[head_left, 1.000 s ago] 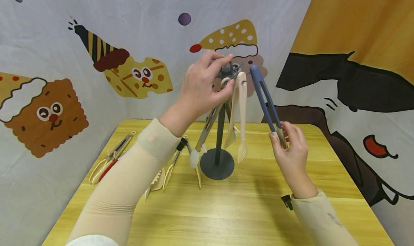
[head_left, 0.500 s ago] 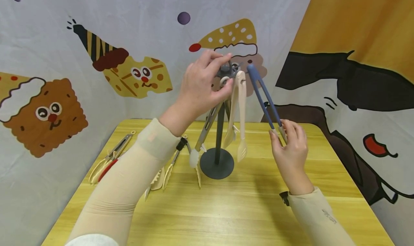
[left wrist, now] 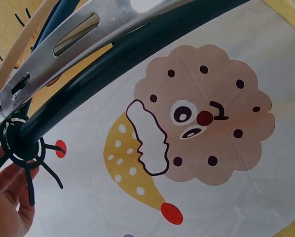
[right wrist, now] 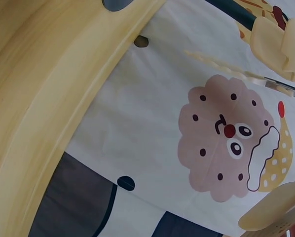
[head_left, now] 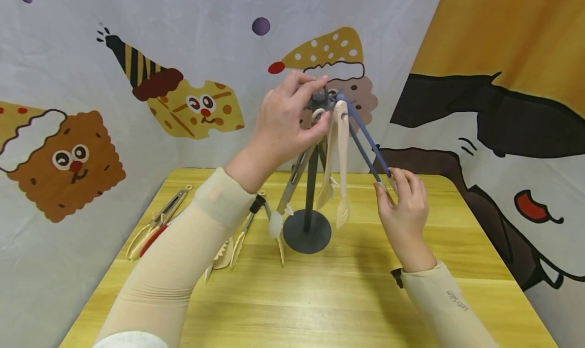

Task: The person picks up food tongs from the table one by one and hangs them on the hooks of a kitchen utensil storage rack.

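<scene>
A dark rack with a round base [head_left: 307,240] and upright pole [head_left: 311,195] stands on the table. My left hand [head_left: 284,113] holds its top, fingers and thumb around the ring and hooks there. From the hooks hang cream tongs [head_left: 344,178] and metal-handled tongs [head_left: 292,181]. My right hand [head_left: 405,213] pinches blue-handled tongs [head_left: 368,136] near their lower end. Their rounded upper end meets the hooks behind the cream tongs; whether it sits on a hook I cannot tell. In the right wrist view the held tongs' beige head [right wrist: 272,207] shows beside the fingertips.
Tongs with a red part [head_left: 155,236] lie at the table's left. More tongs [head_left: 244,231] lie left of the rack, partly hidden by my left arm. A cartoon-printed cloth [head_left: 219,12] hangs behind the wooden table [head_left: 292,307].
My right hand has moved left with the blue-handled tongs, bringing their upper end from beside the rack to its top hooks. My left hand keeps its hold on the rack.
</scene>
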Tool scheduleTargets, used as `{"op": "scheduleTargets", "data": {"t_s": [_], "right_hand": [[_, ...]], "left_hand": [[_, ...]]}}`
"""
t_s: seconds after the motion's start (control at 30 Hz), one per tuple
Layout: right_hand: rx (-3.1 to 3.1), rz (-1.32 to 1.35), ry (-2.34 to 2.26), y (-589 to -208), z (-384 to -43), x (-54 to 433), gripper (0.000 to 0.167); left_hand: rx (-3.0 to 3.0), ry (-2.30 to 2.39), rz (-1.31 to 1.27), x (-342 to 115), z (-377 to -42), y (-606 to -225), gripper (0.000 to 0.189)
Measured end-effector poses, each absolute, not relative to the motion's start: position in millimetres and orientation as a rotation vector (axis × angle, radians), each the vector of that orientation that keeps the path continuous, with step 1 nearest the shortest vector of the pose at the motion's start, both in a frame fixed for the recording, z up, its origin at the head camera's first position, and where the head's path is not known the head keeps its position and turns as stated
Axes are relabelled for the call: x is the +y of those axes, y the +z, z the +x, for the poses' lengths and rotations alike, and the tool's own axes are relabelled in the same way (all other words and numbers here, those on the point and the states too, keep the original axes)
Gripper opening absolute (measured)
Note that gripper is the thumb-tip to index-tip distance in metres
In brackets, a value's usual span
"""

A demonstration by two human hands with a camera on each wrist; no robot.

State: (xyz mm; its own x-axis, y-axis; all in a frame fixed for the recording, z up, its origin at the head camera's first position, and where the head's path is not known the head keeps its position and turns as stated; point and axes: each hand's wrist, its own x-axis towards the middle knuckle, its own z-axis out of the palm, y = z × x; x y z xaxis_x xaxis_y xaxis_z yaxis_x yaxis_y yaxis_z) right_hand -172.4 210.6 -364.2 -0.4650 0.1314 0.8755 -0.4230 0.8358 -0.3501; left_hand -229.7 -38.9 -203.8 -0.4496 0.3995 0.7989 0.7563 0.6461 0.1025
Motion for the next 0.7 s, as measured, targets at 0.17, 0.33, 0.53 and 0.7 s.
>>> {"op": "scheduleTargets", "data": {"t_s": [0.17,0.33,0.53,0.7], "right_hand": [[-1.964,0.22,0.665,-367.6,-173.2,210.3,0.036],[-1.962,0.215,0.675,-369.2,-173.5,210.5,0.035],[-1.965,0.228,0.681,-367.9,-174.5,208.4,0.036],[-1.978,0.241,0.69,-366.4,-175.5,203.8,0.037]], "left_hand": [[-2.078,-0.583,-0.896,-38.0,-230.2,-204.5,0.05],[-2.076,-0.587,-0.896,-37.1,-230.4,-204.8,0.05],[-2.073,-0.595,-0.892,-36.5,-230.5,-204.7,0.051],[-2.07,-0.595,-0.889,-36.4,-230.6,-205.7,0.051]]}}
